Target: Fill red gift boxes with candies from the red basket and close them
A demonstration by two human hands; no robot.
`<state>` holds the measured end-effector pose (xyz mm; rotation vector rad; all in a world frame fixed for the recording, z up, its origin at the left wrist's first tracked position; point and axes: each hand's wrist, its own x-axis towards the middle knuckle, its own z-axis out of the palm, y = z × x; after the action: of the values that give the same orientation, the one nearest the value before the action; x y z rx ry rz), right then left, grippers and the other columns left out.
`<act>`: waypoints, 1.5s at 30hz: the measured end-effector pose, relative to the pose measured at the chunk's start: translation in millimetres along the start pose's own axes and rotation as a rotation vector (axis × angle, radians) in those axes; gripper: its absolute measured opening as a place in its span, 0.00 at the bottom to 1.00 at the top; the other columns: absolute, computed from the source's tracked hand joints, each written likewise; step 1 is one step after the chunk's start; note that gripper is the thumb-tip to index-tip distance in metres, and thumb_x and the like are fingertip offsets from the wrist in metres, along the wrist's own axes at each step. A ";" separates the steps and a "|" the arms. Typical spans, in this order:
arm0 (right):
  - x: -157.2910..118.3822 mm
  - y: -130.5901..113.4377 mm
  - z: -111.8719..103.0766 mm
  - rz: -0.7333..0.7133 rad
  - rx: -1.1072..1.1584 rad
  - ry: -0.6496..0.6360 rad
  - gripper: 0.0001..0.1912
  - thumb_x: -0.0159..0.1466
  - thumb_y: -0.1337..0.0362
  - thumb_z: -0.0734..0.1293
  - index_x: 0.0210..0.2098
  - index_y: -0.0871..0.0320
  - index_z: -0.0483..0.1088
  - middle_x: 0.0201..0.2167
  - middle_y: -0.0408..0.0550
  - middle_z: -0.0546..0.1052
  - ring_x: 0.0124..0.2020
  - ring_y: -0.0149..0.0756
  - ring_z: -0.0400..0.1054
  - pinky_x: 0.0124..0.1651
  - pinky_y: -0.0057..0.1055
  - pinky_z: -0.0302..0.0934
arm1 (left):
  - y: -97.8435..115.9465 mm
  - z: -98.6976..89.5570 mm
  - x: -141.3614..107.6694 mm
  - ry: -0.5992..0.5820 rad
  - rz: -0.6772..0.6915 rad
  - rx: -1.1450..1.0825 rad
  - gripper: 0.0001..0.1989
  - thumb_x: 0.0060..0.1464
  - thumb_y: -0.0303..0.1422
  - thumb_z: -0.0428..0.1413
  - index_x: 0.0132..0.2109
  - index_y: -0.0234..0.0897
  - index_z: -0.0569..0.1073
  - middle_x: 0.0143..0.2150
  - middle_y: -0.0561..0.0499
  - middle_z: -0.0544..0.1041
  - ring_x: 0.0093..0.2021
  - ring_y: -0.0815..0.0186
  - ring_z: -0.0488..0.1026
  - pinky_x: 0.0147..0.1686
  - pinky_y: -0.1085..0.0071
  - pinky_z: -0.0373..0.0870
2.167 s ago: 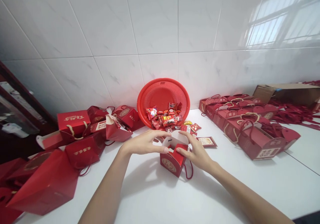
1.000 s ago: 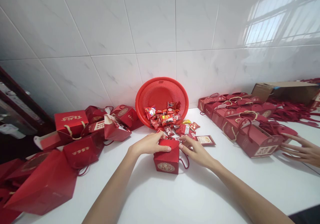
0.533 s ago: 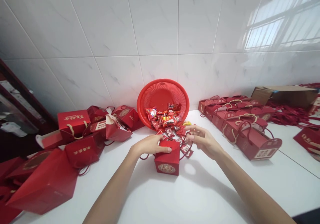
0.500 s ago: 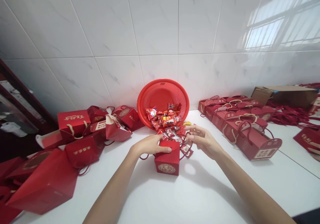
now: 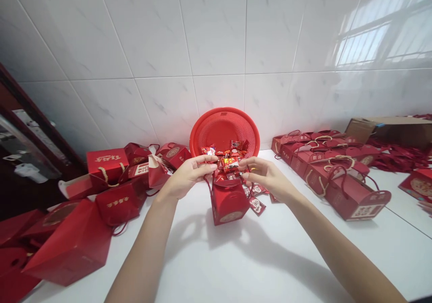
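Note:
A small red gift box [image 5: 230, 204] with a gold emblem hangs a little above the white table in front of me, tilted, its shadow beneath it. My left hand [image 5: 189, 173] pinches the box's dark red cord at its upper left. On the other side, my right hand [image 5: 265, 176] has thumb and fingers closed on the cord at the upper right. Behind the box, wrapped candies [image 5: 230, 163] spill from a tipped red plastic basket [image 5: 224, 118] onto the table. Several candy packets [image 5: 257, 205] lie just right of the box.
On the left stand several red gift boxes [image 5: 119, 204], loosely piled. Rows of closed gift boxes [image 5: 351, 192] with cord handles line the right side. An open cardboard carton [image 5: 361, 131] with dark red cords [image 5: 398, 152] is farther right. A tiled wall [image 5: 162, 33] rises behind.
The box has come up off the table and tipped. My left hand has left its top and now grips the cord on the left; my right hand has moved slightly up.

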<state>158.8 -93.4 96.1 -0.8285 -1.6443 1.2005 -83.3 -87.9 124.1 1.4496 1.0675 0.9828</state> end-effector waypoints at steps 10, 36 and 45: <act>14.2 -4.4 14.9 -0.046 -0.177 -0.052 0.12 0.61 0.59 0.69 0.43 0.57 0.73 0.38 0.46 0.77 0.33 0.32 0.69 0.37 0.31 0.65 | -3.4 -1.7 -3.7 0.058 0.093 0.224 0.22 0.47 0.45 0.65 0.45 0.35 0.78 0.43 0.44 0.81 0.46 0.55 0.76 0.50 0.59 0.71; 10.6 -1.1 -1.9 -0.010 -0.603 -0.147 0.16 0.64 0.58 0.67 0.51 0.55 0.73 0.42 0.49 0.79 0.40 0.40 0.72 0.41 0.34 0.64 | -71.4 26.4 33.4 -0.392 -0.191 0.227 0.32 0.37 0.25 0.58 0.55 0.35 0.73 0.29 0.57 0.78 0.32 0.65 0.74 0.34 0.71 0.68; 9.5 -0.7 -5.1 0.004 -0.639 -0.160 0.16 0.64 0.59 0.66 0.51 0.54 0.72 0.37 0.46 0.78 0.36 0.38 0.71 0.38 0.32 0.62 | -53.6 19.9 32.1 -0.083 -0.350 0.163 0.19 0.49 0.29 0.55 0.50 0.36 0.72 0.24 0.57 0.75 0.26 0.66 0.78 0.33 0.69 0.76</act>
<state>160.1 -83.4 100.0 -1.1403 -2.2035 0.7502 -61.7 -58.6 69.5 1.3592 1.3100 0.5927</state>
